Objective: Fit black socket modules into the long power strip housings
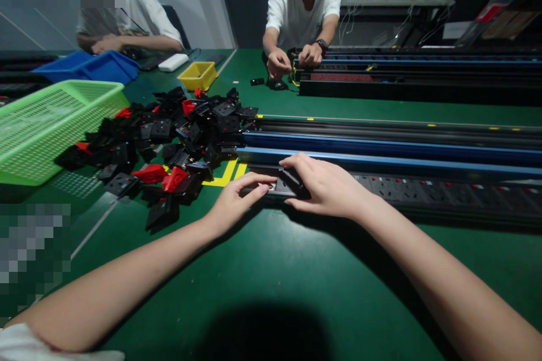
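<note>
My right hand (pixel 334 187) holds a black socket module (pixel 289 181) between thumb and fingers. The module sits tilted over the near end of a long dark rail (pixel 427 213). Fitted along that rail to the right is a row of black socket modules (pixel 440 192) with small red parts. My left hand (pixel 235 200) grips the rail's left end, thumb and fingers closed about it close to the tilted module. Both palms and the underside of the module are hidden.
Loose black and red modules (pixel 163 131) lie piled left of the rails, beside a green basket (pixel 25 166). Blue rails (pixel 381 162) run behind my hands. Beyond are a yellow bin (pixel 198 75), a blue bin (pixel 84 67) and two people, one handling yellow wires (pixel 293 74).
</note>
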